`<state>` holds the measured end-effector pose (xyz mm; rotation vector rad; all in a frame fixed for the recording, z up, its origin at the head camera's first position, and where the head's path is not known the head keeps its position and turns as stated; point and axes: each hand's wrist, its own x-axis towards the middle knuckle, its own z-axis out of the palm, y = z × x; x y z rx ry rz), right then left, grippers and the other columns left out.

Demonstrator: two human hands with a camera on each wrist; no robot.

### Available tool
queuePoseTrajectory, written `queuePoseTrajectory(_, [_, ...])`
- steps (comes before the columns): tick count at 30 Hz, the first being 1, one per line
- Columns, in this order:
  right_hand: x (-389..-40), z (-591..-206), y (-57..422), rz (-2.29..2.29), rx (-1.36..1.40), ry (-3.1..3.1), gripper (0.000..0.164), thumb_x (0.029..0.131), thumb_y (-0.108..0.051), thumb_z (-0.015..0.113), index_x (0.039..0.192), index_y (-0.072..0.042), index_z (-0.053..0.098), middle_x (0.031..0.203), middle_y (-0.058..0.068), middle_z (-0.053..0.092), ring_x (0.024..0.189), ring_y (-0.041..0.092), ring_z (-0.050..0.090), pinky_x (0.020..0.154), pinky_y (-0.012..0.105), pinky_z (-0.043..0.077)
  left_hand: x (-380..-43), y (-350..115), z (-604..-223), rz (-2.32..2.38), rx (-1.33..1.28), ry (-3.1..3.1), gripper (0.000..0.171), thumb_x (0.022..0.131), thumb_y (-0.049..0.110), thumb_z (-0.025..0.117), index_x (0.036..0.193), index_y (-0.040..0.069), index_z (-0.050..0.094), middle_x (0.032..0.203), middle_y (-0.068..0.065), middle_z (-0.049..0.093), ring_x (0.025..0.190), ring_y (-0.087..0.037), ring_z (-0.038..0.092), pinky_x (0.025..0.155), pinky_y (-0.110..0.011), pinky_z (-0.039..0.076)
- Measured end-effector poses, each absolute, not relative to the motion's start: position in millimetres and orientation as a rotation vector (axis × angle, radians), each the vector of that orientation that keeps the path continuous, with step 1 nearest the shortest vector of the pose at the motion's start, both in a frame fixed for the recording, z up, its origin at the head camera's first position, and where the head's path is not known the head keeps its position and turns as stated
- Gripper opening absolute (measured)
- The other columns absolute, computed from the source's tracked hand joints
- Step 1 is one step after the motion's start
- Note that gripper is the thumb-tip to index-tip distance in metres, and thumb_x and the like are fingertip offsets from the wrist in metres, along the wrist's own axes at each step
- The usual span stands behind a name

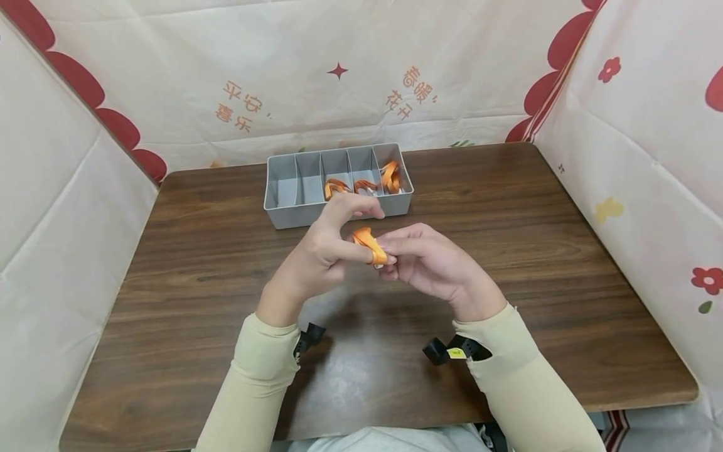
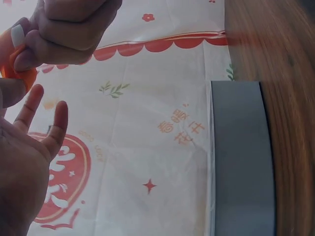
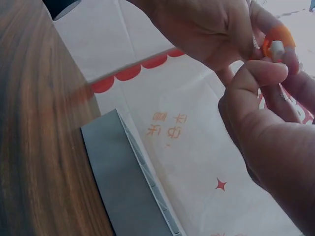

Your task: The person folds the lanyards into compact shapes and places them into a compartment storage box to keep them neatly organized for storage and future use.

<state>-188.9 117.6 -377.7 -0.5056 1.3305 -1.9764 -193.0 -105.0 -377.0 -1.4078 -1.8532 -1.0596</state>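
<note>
An orange ribbon strap [image 1: 369, 245] loops over an outstretched digit of my left hand [image 1: 316, 254], near the middle of the table. The other left fingers arch away from it, with a gap between; two show extended in the left wrist view. My right hand [image 1: 435, 260] pinches the strap between thumb and fingertips. A small white piece [image 3: 277, 49] on the strap sits right at the right thumb in the right wrist view. The right hand's lower fingers curl under and are partly hidden.
Beyond the hands stands a grey divided box [image 1: 294, 218] at the table's back edge. Its three right compartments hold more orange straps [image 1: 391, 177]. White printed cloth [image 1: 339, 37] walls in the back and sides of the brown wooden table [image 1: 536, 251].
</note>
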Motion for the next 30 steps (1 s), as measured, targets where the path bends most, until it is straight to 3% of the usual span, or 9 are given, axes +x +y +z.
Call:
queuePoseTrajectory(3, [-190,-375,117,-1.949,-0.49,1.361,0.041,0.107,-0.004,0.047,0.092,-0.013,0.084,0.081,-0.003,0.069,0.072,0.013,0.055,0.073,0.025,0.049,-190,-106,-374,-0.957,-1.4,-1.901,0.051,0.092,-0.019,0.05,0.07,0.017,0.079,0.126,-0.018,0.062,0.121,-0.035,0.054,0.107,-0.047,0.047])
queuePoseTrajectory(10, [-188,-367,116,-1.901,-0.427,1.469,0.037,0.107,-0.01,0.051,0.084,-0.013,0.081,0.076,-0.004,0.066,0.068,0.013,0.054,0.069,0.025,0.047,-187,-105,-372,-0.852,-1.398,-1.932,0.069,0.086,-0.024,0.032,0.074,0.021,0.084,0.126,-0.016,0.063,0.119,-0.034,0.056,0.107,-0.044,0.048])
queuePoseTrajectory(14, [-189,-366,115,-1.872,-0.396,1.505,0.032,0.103,-0.007,0.057,0.083,-0.014,0.081,0.071,-0.007,0.067,0.065,0.01,0.055,0.068,0.024,0.047,-185,-103,-371,-0.761,-1.371,-1.94,0.07,0.087,-0.023,0.034,0.076,0.024,0.085,0.127,-0.014,0.063,0.121,-0.036,0.057,0.109,-0.045,0.049])
queuePoseTrajectory(16, [-189,-365,114,-1.868,-0.376,1.536,0.031,0.101,-0.007,0.058,0.082,-0.014,0.082,0.071,-0.007,0.068,0.065,0.01,0.056,0.067,0.024,0.048,-184,-103,-372,-0.704,-1.353,-1.953,0.057,0.094,-0.019,0.051,0.076,0.024,0.084,0.128,-0.013,0.064,0.121,-0.037,0.057,0.109,-0.045,0.049])
queuePoseTrajectory(21, [-189,-361,114,-1.841,-0.373,1.713,0.03,0.1,-0.01,0.062,0.077,-0.017,0.08,0.066,-0.007,0.061,0.064,0.011,0.051,0.064,0.023,0.044,-182,-105,-377,-0.617,-1.303,-1.981,0.049,0.099,-0.013,0.054,0.08,0.022,0.082,0.128,-0.013,0.064,0.12,-0.037,0.058,0.106,-0.043,0.051])
queuePoseTrajectory(23, [-189,-360,114,-1.829,-0.381,1.785,0.028,0.101,-0.011,0.062,0.079,-0.016,0.08,0.067,-0.006,0.06,0.065,0.012,0.05,0.065,0.023,0.043,-182,-107,-379,-0.582,-1.272,-1.993,0.055,0.098,-0.017,0.045,0.084,0.022,0.082,0.128,-0.013,0.064,0.121,-0.037,0.059,0.107,-0.044,0.052])
queuePoseTrajectory(25, [-189,-359,114,-1.812,-0.39,1.868,0.024,0.101,-0.012,0.063,0.086,-0.013,0.081,0.068,-0.006,0.062,0.067,0.013,0.052,0.067,0.024,0.046,-182,-109,-381,-0.554,-1.248,-2.008,0.051,0.098,-0.016,0.047,0.089,0.021,0.082,0.13,-0.014,0.064,0.123,-0.038,0.059,0.109,-0.045,0.052])
queuePoseTrajectory(30, [-190,-361,113,-1.821,-0.358,2.02,0.022,0.102,-0.013,0.064,0.108,0.003,0.078,0.075,-0.007,0.069,0.076,0.013,0.06,0.076,0.027,0.053,-181,-109,-388,-0.543,-1.232,-2.063,0.048,0.093,-0.015,0.044,0.099,0.015,0.081,0.135,-0.015,0.06,0.128,-0.038,0.056,0.119,-0.047,0.046])
